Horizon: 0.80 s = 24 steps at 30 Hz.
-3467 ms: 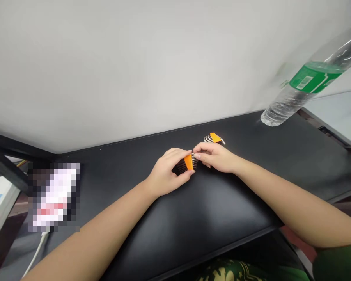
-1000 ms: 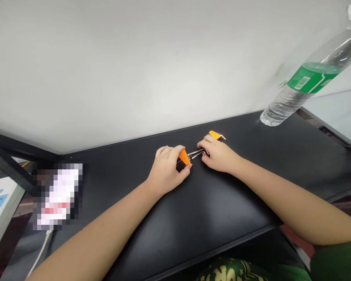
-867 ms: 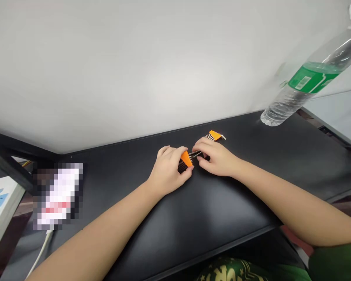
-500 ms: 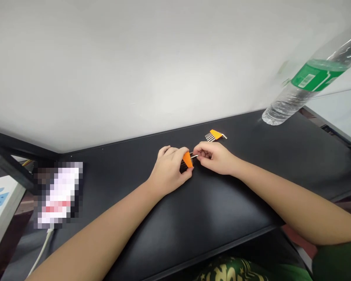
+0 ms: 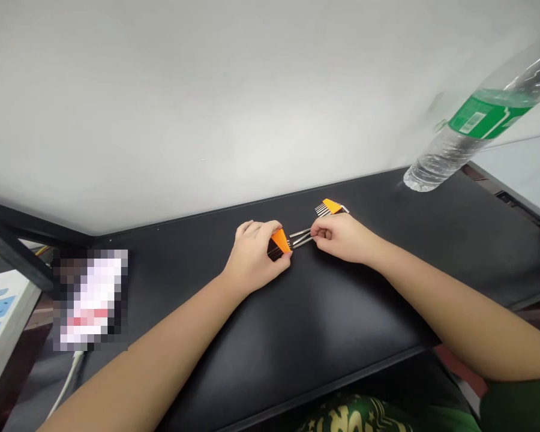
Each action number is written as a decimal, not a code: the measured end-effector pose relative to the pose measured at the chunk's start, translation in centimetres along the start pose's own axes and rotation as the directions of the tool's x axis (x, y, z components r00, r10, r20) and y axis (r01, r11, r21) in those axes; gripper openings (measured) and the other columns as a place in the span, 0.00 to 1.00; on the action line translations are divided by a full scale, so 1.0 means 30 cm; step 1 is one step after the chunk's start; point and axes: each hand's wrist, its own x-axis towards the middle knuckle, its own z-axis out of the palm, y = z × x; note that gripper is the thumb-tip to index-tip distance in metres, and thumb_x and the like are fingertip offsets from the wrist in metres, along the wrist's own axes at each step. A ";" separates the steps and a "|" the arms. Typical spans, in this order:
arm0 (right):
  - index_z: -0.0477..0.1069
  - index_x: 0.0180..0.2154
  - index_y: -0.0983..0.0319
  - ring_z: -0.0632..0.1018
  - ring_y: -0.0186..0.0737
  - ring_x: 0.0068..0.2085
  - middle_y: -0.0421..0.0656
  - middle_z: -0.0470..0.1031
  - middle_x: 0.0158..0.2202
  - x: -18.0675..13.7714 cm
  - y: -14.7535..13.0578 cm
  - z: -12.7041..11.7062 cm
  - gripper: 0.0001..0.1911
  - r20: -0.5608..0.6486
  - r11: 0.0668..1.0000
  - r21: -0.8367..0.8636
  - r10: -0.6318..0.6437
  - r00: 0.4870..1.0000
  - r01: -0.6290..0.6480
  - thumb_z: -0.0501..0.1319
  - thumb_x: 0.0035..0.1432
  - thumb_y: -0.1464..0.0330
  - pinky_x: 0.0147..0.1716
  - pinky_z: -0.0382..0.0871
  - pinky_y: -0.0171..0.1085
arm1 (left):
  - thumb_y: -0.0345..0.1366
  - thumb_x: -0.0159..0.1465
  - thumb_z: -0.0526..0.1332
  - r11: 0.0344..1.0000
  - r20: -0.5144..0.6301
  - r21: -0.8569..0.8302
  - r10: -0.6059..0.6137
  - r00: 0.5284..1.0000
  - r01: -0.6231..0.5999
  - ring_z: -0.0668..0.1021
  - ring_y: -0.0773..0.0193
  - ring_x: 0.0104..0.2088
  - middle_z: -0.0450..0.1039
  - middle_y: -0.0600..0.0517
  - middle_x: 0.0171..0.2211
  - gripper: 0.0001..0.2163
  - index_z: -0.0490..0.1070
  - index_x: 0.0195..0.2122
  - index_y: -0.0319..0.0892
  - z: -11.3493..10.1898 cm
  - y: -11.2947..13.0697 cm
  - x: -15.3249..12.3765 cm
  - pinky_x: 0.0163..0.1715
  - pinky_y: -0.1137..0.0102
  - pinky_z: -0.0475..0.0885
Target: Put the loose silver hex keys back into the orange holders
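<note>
My left hand (image 5: 254, 255) is closed around an orange hex key holder (image 5: 281, 241), gripping it between thumb and fingers just above the black desk. Metal hex keys (image 5: 300, 237) stretch from the holder's right side toward my right hand (image 5: 335, 235). The fingertips of that hand are pinched on the ends of these keys; how many it grips is hidden. Behind it lies a second orange hex key holder (image 5: 332, 206), with several keys fanned out on its left and a bent end at its right, partly covered by my right hand.
A large water bottle (image 5: 477, 123) with a green label stands at the back right by the wall. To the left lie a blurred-out device (image 5: 92, 300) with a white cable (image 5: 67, 384) and a power strip (image 5: 2, 306). The desk's front edge (image 5: 342, 384) runs before me.
My right hand has moved slightly right, drawing the hex keys further out of the holder. My left hand has shifted a little left with the holder.
</note>
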 end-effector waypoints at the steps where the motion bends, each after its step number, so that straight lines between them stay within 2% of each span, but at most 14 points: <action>1: 0.77 0.36 0.60 0.76 0.40 0.34 0.42 0.75 0.31 -0.004 -0.005 0.003 0.04 -0.032 0.992 -0.118 -0.056 0.998 0.052 0.63 0.59 0.71 0.37 0.70 0.40 | 0.40 0.59 0.67 1.000 -0.018 -0.003 0.001 1.000 -0.001 0.79 0.55 0.48 0.78 0.49 0.46 0.21 0.65 0.52 0.46 0.002 -0.001 -0.002 0.65 0.50 0.60; 4: 0.79 0.42 0.59 0.77 0.43 0.40 0.46 0.76 0.41 -0.013 -0.012 0.003 0.08 -0.087 0.945 -0.317 -0.118 0.989 0.084 0.62 0.65 0.65 0.40 0.70 0.41 | 0.41 0.59 0.67 1.000 -0.057 -0.007 0.005 0.998 -0.005 0.80 0.56 0.47 0.78 0.50 0.46 0.21 0.65 0.52 0.47 0.006 -0.001 -0.005 0.66 0.50 0.59; 7: 0.77 0.48 0.59 0.77 0.44 0.42 0.47 0.75 0.47 -0.015 -0.005 -0.003 0.11 -0.082 0.939 -0.339 -0.085 0.993 0.052 0.62 0.65 0.65 0.41 0.70 0.41 | 0.41 0.59 0.67 1.000 -0.066 -0.015 0.005 0.998 -0.006 0.80 0.56 0.47 0.78 0.51 0.46 0.21 0.65 0.52 0.47 0.009 -0.001 -0.006 0.67 0.50 0.59; 10: 0.74 0.53 0.59 0.77 0.43 0.41 0.48 0.74 0.52 -0.011 0.002 0.000 0.17 -0.033 0.940 -0.337 -0.066 0.997 0.051 0.64 0.63 0.66 0.39 0.71 0.41 | 0.41 0.60 0.67 1.000 -0.060 -0.017 0.012 0.998 -0.013 0.80 0.56 0.47 0.78 0.50 0.46 0.21 0.65 0.52 0.47 0.012 -0.001 -0.006 0.66 0.50 0.59; 12: 0.74 0.51 0.60 0.77 0.42 0.39 0.48 0.74 0.52 -0.005 0.002 0.011 0.15 -0.019 0.932 -0.359 -0.060 0.998 0.049 0.62 0.63 0.68 0.38 0.70 0.40 | 0.42 0.60 0.67 1.000 -0.063 -0.019 0.012 0.998 -0.013 0.80 0.56 0.47 0.79 0.50 0.46 0.21 0.65 0.53 0.47 0.015 -0.003 -0.006 0.67 0.50 0.59; 16: 0.74 0.42 0.61 0.76 0.42 0.41 0.46 0.74 0.46 0.010 -0.004 0.040 0.10 -0.065 0.912 -0.410 -0.058 0.996 0.026 0.58 0.59 0.75 0.38 0.69 0.39 | 0.42 0.59 0.68 1.000 -0.081 -0.021 0.005 0.997 -0.006 0.81 0.55 0.48 0.79 0.50 0.46 0.22 0.65 0.54 0.47 0.021 -0.009 -0.006 0.67 0.50 0.60; 22: 0.73 0.42 0.60 0.75 0.41 0.37 0.46 0.73 0.45 0.012 -0.004 0.048 0.11 -0.076 0.915 -0.404 -0.043 0.996 0.008 0.58 0.58 0.76 0.36 0.68 0.39 | 0.42 0.60 0.68 1.000 -0.085 -0.027 0.010 0.996 -0.012 0.81 0.56 0.47 0.79 0.50 0.46 0.22 0.65 0.54 0.47 0.019 -0.008 -0.006 0.67 0.49 0.60; 24: 0.73 0.43 0.61 0.75 0.42 0.38 0.47 0.73 0.46 0.007 -0.010 0.041 0.11 -0.106 0.918 -0.396 -0.072 0.992 0.025 0.59 0.59 0.75 0.36 0.68 0.40 | 0.42 0.60 0.68 0.999 -0.074 -0.033 0.017 0.997 -0.019 0.81 0.56 0.47 0.79 0.50 0.46 0.23 0.65 0.54 0.48 0.017 -0.002 -0.006 0.67 0.49 0.59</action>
